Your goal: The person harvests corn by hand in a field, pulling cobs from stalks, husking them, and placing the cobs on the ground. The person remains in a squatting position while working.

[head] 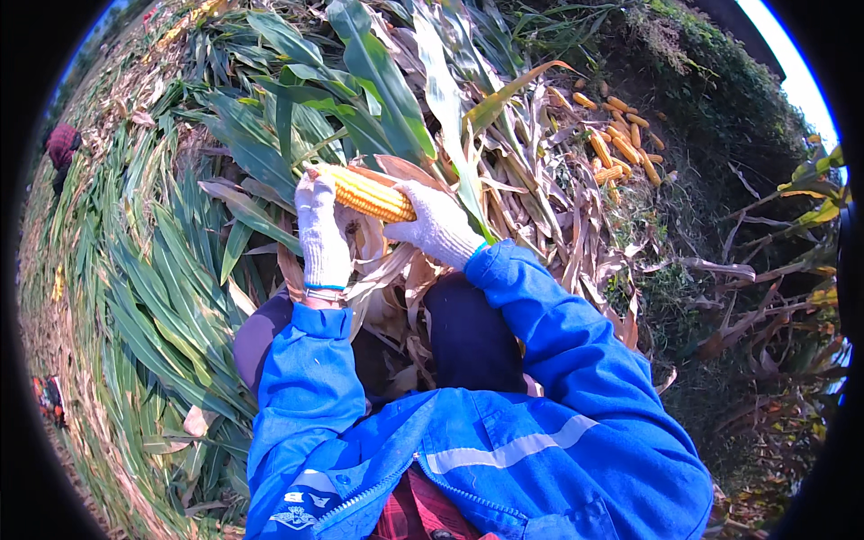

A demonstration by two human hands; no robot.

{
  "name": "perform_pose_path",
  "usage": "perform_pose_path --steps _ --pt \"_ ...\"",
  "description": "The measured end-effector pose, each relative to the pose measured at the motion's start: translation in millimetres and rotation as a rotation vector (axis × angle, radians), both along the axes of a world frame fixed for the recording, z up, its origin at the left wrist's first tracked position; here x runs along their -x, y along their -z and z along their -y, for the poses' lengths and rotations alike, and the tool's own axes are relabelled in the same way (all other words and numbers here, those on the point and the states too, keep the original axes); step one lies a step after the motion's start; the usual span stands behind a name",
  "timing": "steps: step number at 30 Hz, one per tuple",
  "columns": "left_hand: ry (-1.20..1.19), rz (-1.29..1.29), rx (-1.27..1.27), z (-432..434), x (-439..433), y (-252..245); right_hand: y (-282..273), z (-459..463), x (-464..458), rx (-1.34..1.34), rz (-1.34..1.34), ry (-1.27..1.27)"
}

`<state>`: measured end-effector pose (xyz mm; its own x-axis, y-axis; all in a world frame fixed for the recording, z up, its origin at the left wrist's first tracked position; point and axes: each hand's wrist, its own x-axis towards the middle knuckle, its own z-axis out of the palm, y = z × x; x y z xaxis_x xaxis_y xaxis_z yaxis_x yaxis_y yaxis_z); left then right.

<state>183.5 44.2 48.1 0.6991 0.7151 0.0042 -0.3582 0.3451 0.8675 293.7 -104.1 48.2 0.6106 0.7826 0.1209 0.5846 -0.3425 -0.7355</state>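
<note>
A yellow ear of corn [372, 196] with bare kernels lies slantwise between my two hands, both in white knitted gloves. My left hand [317, 229] grips its left end, near the stalk end and some pulled-back husk. Around the right end, my right hand [435, 224] is closed, thumb against the kernels. Dry pale husks [381, 270] hang below the ear, between my knees. Just beyond the ear spread green corn leaves [385, 88] and dry stalks.
Several husked ears of corn [624, 145] lie in a heap on the ground at upper right. Cut corn stalks [162, 290] cover the left side. A person in a checked top [63, 145] is at the far left. Weeds [715, 88] grow along the right bank.
</note>
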Motion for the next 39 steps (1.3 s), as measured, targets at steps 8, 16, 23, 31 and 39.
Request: perform_pose_path --steps 8,16,23,31,39 --pt "0.69 0.037 -0.152 52.5 -14.8 -17.3 0.0 11.2 9.0 -0.758 -0.503 0.186" --pt "0.703 -0.397 -0.597 63.7 -42.7 36.5 -18.7 47.6 27.8 -0.835 -0.69 0.345" --pt "0.515 -0.289 -0.914 93.0 -18.2 3.8 -15.7 68.1 36.9 -0.924 -0.863 0.444" --pt "0.543 -0.221 -0.865 95.8 -28.0 41.3 42.7 59.8 10.2 -1.185 -1.375 0.428" --pt "0.638 -0.179 -0.309 111.1 -18.2 18.8 37.8 61.9 5.2 -1.142 -1.414 0.405"
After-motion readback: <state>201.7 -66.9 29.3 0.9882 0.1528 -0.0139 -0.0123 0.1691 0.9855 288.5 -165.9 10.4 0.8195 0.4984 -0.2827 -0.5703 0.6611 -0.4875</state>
